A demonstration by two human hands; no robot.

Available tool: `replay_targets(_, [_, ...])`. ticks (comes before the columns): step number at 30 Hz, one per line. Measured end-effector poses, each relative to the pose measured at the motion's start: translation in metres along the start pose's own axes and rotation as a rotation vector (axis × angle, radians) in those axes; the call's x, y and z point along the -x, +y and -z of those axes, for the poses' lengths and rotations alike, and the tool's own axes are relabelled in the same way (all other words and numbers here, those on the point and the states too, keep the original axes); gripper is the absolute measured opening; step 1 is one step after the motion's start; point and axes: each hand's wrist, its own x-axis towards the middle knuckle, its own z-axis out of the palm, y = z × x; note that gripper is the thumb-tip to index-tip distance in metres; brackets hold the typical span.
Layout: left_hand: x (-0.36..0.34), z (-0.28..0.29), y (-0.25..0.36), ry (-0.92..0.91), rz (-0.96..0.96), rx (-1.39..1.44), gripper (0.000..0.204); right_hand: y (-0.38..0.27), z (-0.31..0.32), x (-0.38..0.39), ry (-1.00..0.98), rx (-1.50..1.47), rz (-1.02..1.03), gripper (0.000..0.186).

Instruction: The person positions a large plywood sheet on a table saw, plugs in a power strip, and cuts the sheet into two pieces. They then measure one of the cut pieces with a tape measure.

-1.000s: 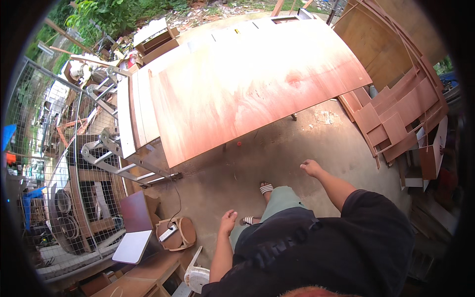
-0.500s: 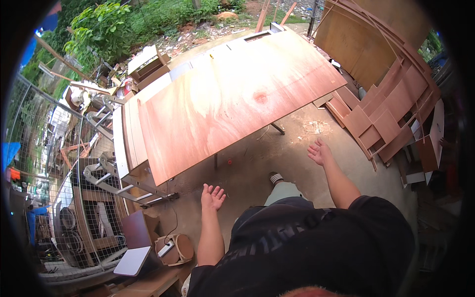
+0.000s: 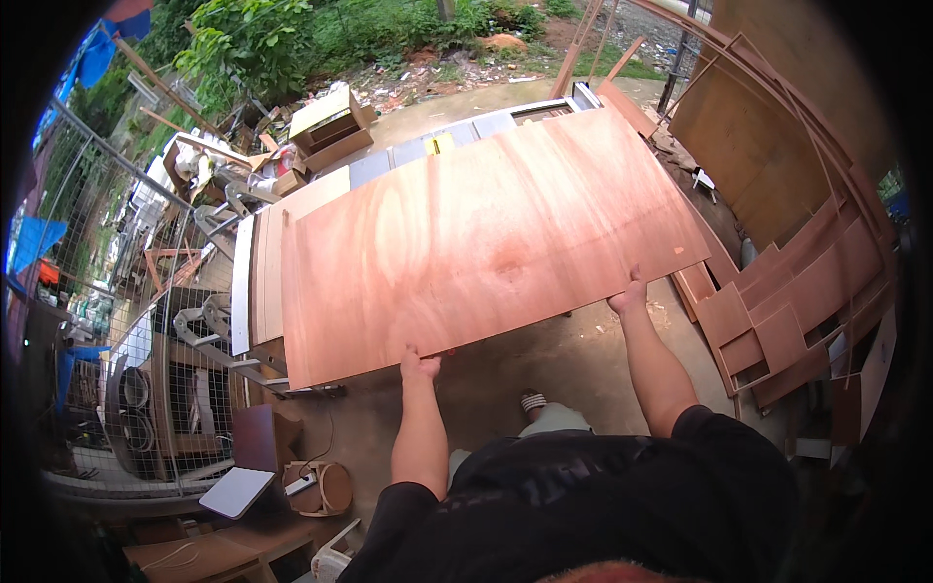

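Note:
A large reddish plywood sheet [image 3: 476, 243] lies across a work surface in front of me, its near edge jutting out toward my body. My left hand [image 3: 420, 364] is closed on that edge left of the middle, thumb on top and the other fingers mostly hidden beneath. Nearer the right corner, my right hand [image 3: 629, 293] grips the same edge, also with its thumb over the top face. Past the sheet's far edge shows a small yellow object [image 3: 439, 144] on grey-white panels.
A folded-out metal ladder [image 3: 199, 335] supports or stands by the left end. Stacked wooden panels [image 3: 768, 330] lean at the right. A small wooden cabinet [image 3: 330, 126] stands behind. Near left are a round stool [image 3: 326, 488] and a mesh fence [image 3: 185, 389].
Both hands, open and apart from the sheet before, have reached forward and taken hold of its near edge. The view has shifted, and the sheet now sits lower in it.

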Motion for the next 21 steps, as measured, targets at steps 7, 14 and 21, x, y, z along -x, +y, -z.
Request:
replay_targets(7, [0.009, 0.021, 0.013, 0.027, -0.115, -0.106, 0.037, 0.008, -0.002, 0.028, 0.031, -0.122, -0.077, 0.053])
replay_targets(14, [0.050, 0.082, 0.020, 0.047, -0.073, -0.164, 0.039, 0.003, 0.054, 0.088, 0.011, -0.159, -0.085, 0.061])
replay_targets(21, [0.091, 0.143, 0.041, 0.080, -0.050, -0.149, 0.040, 0.015, 0.098, 0.162, -0.068, -0.145, -0.158, 0.065])
